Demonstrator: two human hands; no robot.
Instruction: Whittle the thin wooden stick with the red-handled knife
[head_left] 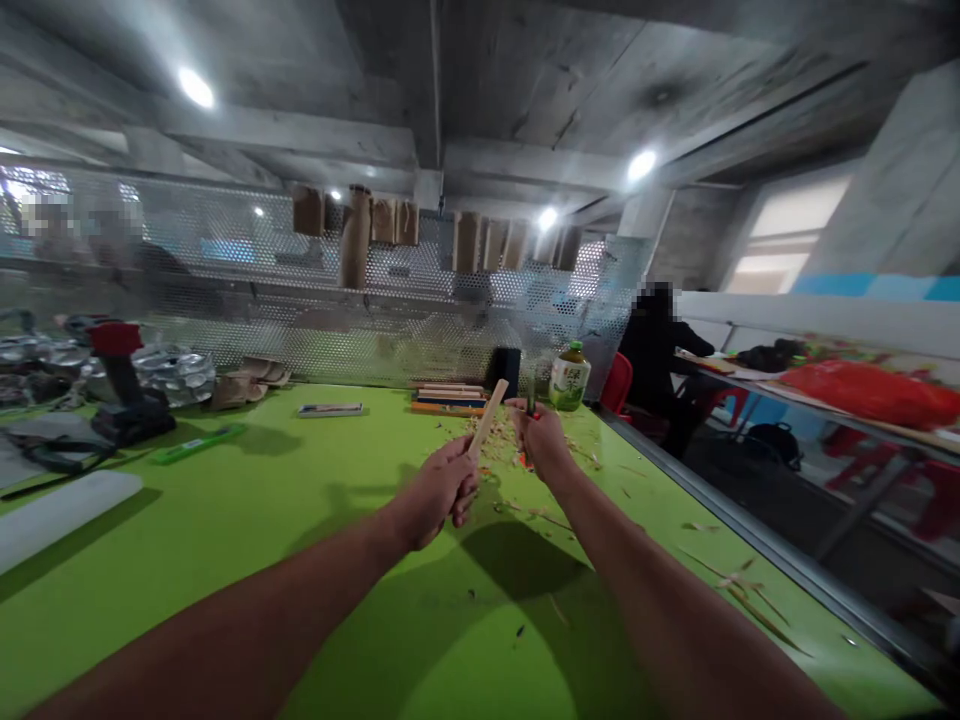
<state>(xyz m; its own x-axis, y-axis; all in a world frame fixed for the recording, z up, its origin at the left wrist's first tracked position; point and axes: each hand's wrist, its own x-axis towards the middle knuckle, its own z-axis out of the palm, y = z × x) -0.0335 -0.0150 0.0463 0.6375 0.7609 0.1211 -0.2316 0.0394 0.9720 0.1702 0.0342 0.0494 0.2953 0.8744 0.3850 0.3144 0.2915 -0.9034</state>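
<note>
My left hand [439, 490] is closed around the lower end of a pale wooden stick [489, 415], which tilts up and to the right. To its right, apart from the stick, my right hand [544, 440] is closed on a slim dark tool [531, 392] with a bit of red at the grip. It looks like a knife, but most of it is hidden in the fingers. Wood shavings [499, 450] lie scattered on the green tabletop [360, 620] beneath and behind both hands.
Behind my hands stand a green-capped bottle [568, 380], a black block [507, 372] and stacked wooden strips [448, 398]. A cordless drill [126, 385], green box cutter [199, 442] and white roll [67, 510] are at left. A perforated metal screen [420, 340] closes the back. Another person [660, 350] sits at right.
</note>
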